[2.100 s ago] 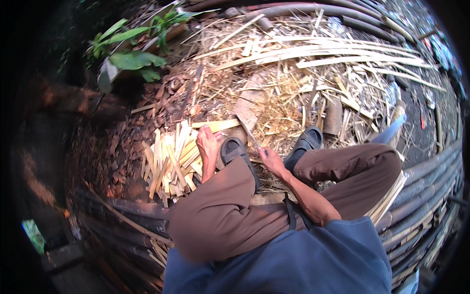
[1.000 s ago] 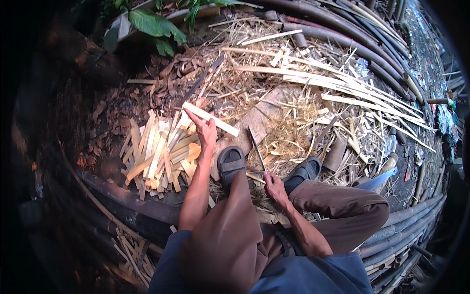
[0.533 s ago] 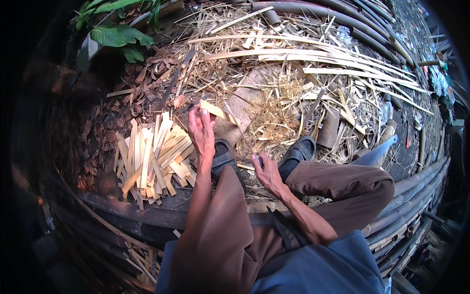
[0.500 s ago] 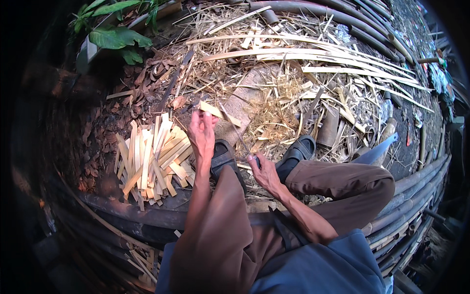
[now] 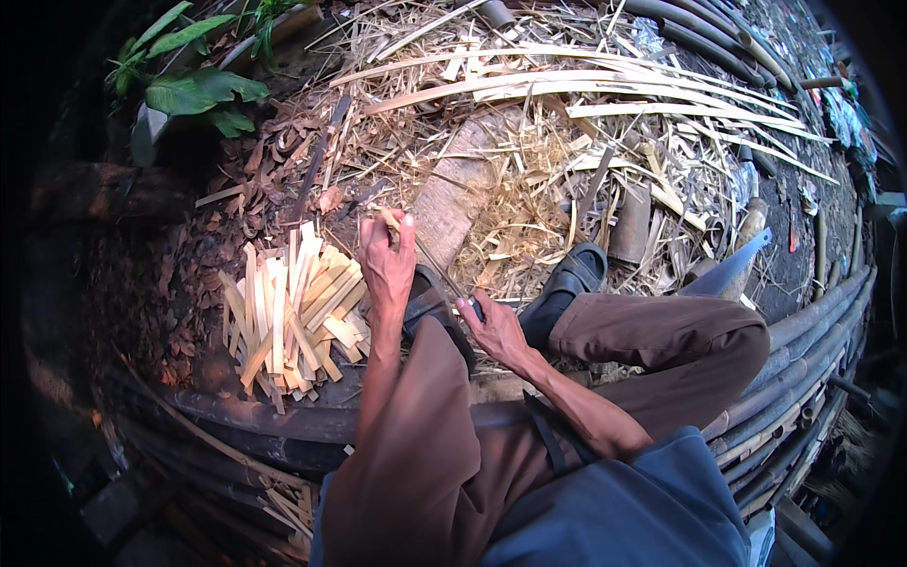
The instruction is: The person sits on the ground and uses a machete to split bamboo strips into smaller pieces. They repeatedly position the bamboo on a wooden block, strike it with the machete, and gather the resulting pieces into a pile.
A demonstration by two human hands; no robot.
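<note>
My left hand (image 5: 385, 260) is closed on a short, pale bamboo strip (image 5: 389, 219), now seen nearly edge-on at the fingertips. In my right hand (image 5: 493, 331) is a knife (image 5: 438, 266), gripped by its dark handle. Its narrow blade slants up and left, and the tip comes close to the strip; whether they touch I cannot tell. Just left of my left forearm lies a pile of short split bamboo strips (image 5: 293, 312). A flat, pale block (image 5: 458, 184) lies on the ground beyond my hands.
Long bamboo strips (image 5: 605, 85) stretch across the far side over shavings (image 5: 529, 198). A saw blade (image 5: 727, 269) sticks up at the right beside cut bamboo pieces (image 5: 631, 227). Bamboo poles (image 5: 798, 354) run along the right and near side. Green leaves (image 5: 198, 90) hang far left.
The strip in my left hand has turned from showing its broad face to nearly edge-on. My right hand with the knife has shifted slightly left. The whole view has tilted a little.
</note>
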